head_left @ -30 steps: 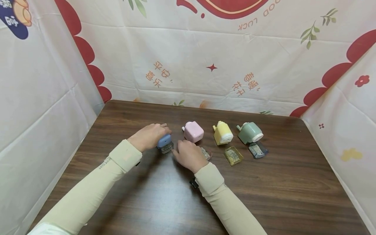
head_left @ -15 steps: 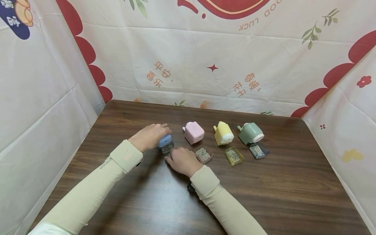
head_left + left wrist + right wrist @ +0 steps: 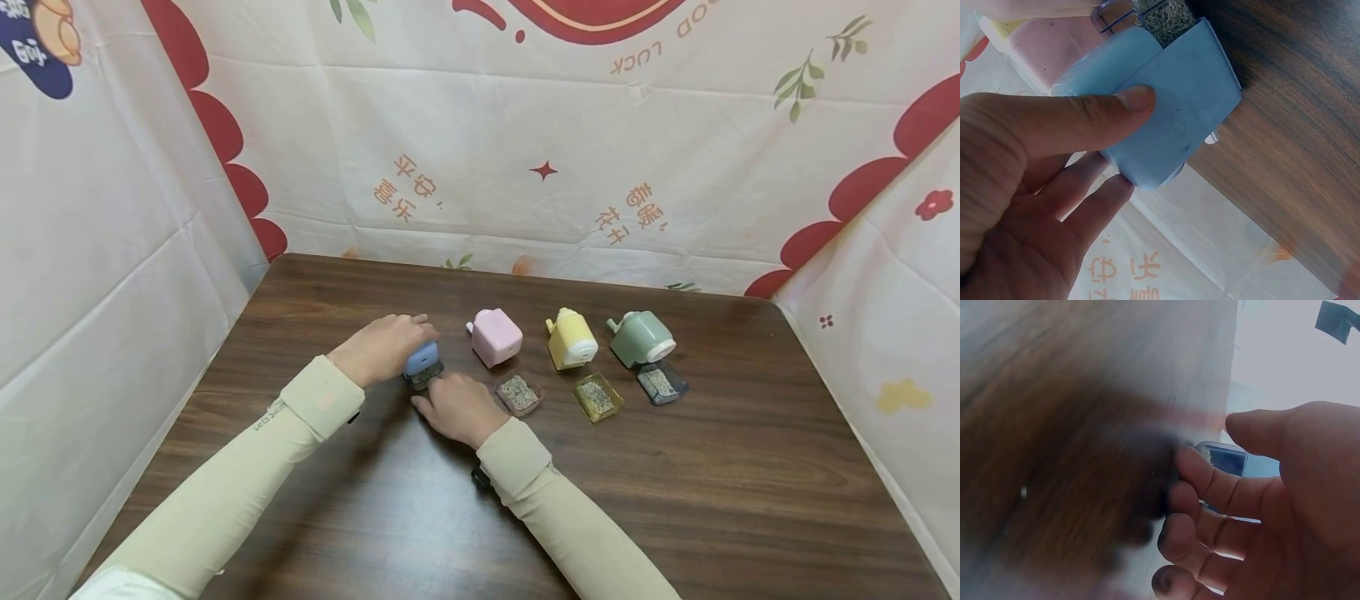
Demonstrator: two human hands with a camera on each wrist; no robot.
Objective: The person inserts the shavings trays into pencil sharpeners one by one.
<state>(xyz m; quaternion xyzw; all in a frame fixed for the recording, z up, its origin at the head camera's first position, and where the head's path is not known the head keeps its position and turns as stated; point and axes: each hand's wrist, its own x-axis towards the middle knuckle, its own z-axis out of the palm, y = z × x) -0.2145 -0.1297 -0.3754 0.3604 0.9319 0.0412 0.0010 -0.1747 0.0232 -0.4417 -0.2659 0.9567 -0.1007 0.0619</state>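
Note:
My left hand (image 3: 390, 343) grips a blue pencil sharpener (image 3: 422, 360) standing at the left of the row. In the left wrist view the thumb lies along one side of the sharpener (image 3: 1175, 103) and fingertips touch its lower edge. Its clear drawer (image 3: 1169, 22) sticks out with grey shavings inside. Just in front of that drawer is my right hand (image 3: 461, 408). In the right wrist view the right hand (image 3: 1254, 506) has loosely bent fingers, thumb held apart, with the drawer (image 3: 1229, 461) partly hidden behind them. Whether the fingertips touch it I cannot tell.
To the right stand a pink sharpener (image 3: 497, 339), a yellow sharpener (image 3: 572, 340) and a green sharpener (image 3: 642, 339). Before them lie a pinkish drawer (image 3: 519, 395), a yellow drawer (image 3: 597, 397) and a dark drawer (image 3: 662, 383), all with shavings. A printed cloth (image 3: 480, 125) hangs behind the table.
My right hand has moved left, away from the pinkish drawer and to the front of the blue sharpener's drawer. The left hand has stayed on the blue sharpener.

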